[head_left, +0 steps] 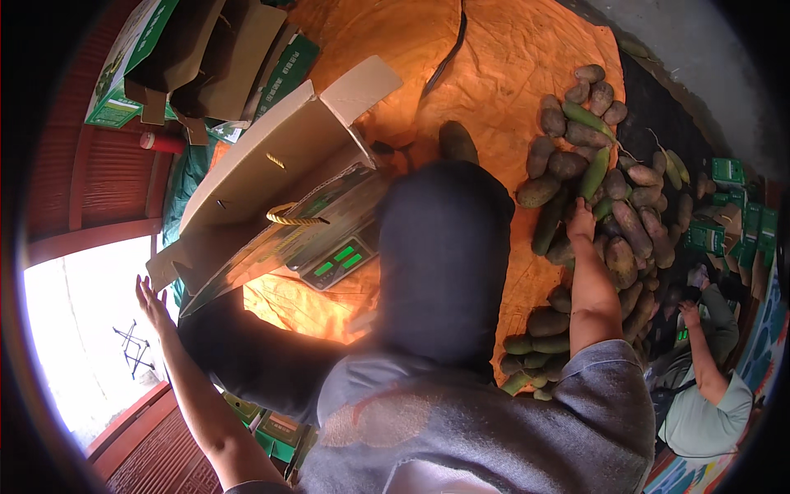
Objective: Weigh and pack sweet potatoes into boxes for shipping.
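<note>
My right hand (581,221) has its fingers closed around the lower end of a long green radish (594,174), at the left side of a heap of root vegetables (623,262). They are brown and dark green, some with thin root tails. My left hand (152,305) is raised with fingers spread, close to the lower left corner of an open cardboard box (251,193); I cannot tell whether it touches it. The box has a yellow rope handle (295,218) and sits tilted in view at a scale (333,262) with lit green displays. Most of its inside is hidden.
An orange sheet (527,272) covers the floor. Open green and brown boxes (185,62) stand at the far left, near a red wall (115,177). A single dark root (457,142) lies by my knee. Right, a co-worker (708,407) reaches toward the heap; green boxes (728,226) stand beyond.
</note>
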Available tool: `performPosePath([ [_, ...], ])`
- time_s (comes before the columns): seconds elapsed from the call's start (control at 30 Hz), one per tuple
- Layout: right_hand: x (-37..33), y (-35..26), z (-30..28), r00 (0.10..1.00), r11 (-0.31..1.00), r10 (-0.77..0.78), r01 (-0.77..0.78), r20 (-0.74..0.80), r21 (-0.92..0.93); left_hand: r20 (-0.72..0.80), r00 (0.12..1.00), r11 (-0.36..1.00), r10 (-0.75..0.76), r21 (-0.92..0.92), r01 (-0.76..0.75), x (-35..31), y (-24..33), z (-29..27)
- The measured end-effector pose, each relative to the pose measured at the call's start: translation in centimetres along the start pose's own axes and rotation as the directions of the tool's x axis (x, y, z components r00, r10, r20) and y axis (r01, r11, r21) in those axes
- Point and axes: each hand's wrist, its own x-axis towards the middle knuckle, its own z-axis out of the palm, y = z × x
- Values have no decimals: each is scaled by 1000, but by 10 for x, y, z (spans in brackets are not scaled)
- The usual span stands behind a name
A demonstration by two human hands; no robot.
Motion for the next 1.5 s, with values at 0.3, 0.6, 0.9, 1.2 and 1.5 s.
performPosePath([
  [0.3,-78,-2,-6,965,948,-21,102,-260,301,-12,1000,997,20,-78,-21,-7,16,-14],
  [0.6,-93,-57,-129,996,-131,90,27,-16,991,103,953,957,285,-82,-277,-15,121,40],
  [0.9,-136,-272,-366,618,-281,-749,31,-239,959,474,763,659,439,408,-632,-38,167,80],
  [1.2,-299,-575,-306,75,241,-929,866,362,438,749,631,780,204,265,-567,-23,156,50],
  [1.5,-302,-620,-140,343,748,-640,483,687,455,744,614,739,264,252,-624,-8,128,70],
])
